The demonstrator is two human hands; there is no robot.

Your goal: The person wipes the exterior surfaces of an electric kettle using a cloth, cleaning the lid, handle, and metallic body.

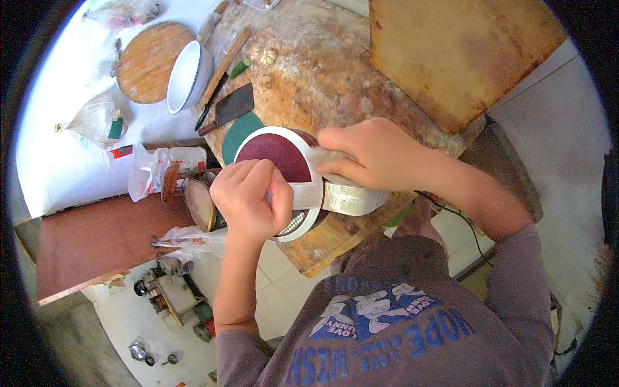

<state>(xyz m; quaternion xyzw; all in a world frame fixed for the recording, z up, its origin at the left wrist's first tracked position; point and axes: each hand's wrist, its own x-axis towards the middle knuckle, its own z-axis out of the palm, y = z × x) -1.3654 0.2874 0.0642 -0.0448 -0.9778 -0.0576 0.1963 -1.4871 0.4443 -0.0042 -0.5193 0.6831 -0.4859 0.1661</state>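
A round appliance with a dark red top (274, 155) and a white rim stands below my hands; I cannot tell its exact kind. My left hand (255, 193) is closed in a fist over the white band that crosses this top, and the fingers hide what they grip. A silvery patterned patch shows below that hand. My right hand (371, 151) pinches a pale grey cloth (332, 160) against the right side of the rim. A whitish block-shaped part (353, 198) juts out to the right of the appliance, under the right hand.
On the worn wooden board (322, 64) lie a cleaver (235, 104), a piece of cucumber (240, 68) and a long wooden stick (225, 64). A white bowl (190, 77) leans by a round wooden board (151, 61). Plastic bags (158, 169) lie to the left. A black cable (467, 222) hangs at right.
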